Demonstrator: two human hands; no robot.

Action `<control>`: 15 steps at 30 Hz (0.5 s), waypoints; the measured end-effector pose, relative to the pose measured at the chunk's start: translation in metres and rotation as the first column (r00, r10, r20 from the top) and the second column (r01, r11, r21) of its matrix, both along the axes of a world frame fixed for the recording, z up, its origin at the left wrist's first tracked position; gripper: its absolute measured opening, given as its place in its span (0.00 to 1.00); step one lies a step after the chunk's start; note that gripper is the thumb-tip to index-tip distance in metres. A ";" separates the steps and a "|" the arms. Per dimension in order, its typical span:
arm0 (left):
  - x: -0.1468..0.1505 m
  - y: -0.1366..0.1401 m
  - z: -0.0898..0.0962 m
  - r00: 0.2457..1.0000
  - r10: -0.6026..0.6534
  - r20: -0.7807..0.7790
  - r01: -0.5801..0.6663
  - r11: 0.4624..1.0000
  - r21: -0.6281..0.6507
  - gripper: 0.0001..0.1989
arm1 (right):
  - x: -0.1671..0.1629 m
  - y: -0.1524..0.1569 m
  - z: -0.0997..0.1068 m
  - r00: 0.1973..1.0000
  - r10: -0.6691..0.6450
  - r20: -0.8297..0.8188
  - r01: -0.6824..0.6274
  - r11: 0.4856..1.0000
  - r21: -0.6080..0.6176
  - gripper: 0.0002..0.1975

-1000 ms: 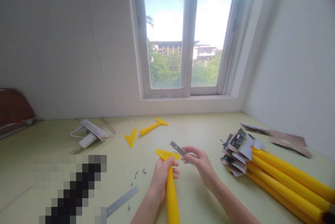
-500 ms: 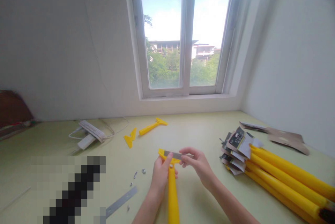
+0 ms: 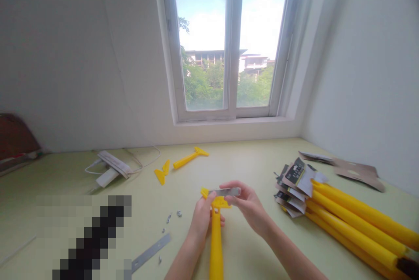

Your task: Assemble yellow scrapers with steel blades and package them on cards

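Note:
My left hand [image 3: 199,221] is closed around the head of a yellow scraper [image 3: 216,243], whose handle points down toward me. Its thumb presses on the left end of a flat grey metal blade [image 3: 225,192] lying across the top of the scraper head. My right hand [image 3: 251,208] pinches the blade's right end between thumb and fingers. Part of the yellow head shows below the blade. On the table to the left lie several small screws and nuts [image 3: 179,213] and a second, longer metal blade [image 3: 152,251].
Behind my hands lie a smaller yellow scraper [image 3: 190,158] and yellow triangular pieces [image 3: 160,176]. A white power strip [image 3: 114,164] with cables is at the left. Several long yellow handles [image 3: 356,223] with card packaging [image 3: 299,177] lie at the right, near brown cardboard [image 3: 356,174].
The blade's right end has turned into view between my right fingers, lifted slightly off the scraper head. More of the yellow head shows beneath it. My left hand keeps its grip.

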State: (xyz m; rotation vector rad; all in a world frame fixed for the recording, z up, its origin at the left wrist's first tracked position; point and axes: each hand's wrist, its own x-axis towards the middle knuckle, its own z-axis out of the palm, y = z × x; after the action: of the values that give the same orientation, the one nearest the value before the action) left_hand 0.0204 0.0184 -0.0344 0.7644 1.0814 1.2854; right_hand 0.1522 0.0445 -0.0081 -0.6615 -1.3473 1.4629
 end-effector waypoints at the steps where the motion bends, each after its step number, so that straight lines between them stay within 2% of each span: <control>1: 0.001 -0.001 0.001 1.000 -0.019 0.011 0.020 1.000 -0.017 0.19 | 0.001 0.002 -0.001 0.999 -0.046 0.001 0.046 0.999 0.019 0.11; 4: 0.006 -0.004 0.001 0.992 -0.115 0.042 0.119 0.989 -0.088 0.20 | 0.010 0.012 -0.004 0.984 -0.178 -0.013 0.178 0.983 0.049 0.09; 7: 0.009 -0.006 -0.005 0.976 -0.211 0.045 0.215 0.971 -0.101 0.20 | 0.021 0.022 -0.006 0.970 -0.230 0.082 0.229 0.973 0.027 0.12; 11: 0.009 -0.005 -0.011 0.955 -0.295 0.018 0.295 0.953 -0.063 0.18 | 0.028 0.026 -0.009 0.935 -0.148 0.322 0.142 0.989 0.044 0.17; 15: 0.008 -0.004 -0.010 0.936 -0.350 -0.033 0.351 0.937 0.001 0.15 | 0.022 0.020 -0.009 0.913 -0.035 0.408 0.029 0.999 0.021 0.18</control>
State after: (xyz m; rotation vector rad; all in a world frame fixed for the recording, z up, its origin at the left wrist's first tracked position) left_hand 0.0280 0.0140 -0.0441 0.9396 0.9164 0.9749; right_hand 0.1743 0.0646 -0.0175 -1.0166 -1.6533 1.3306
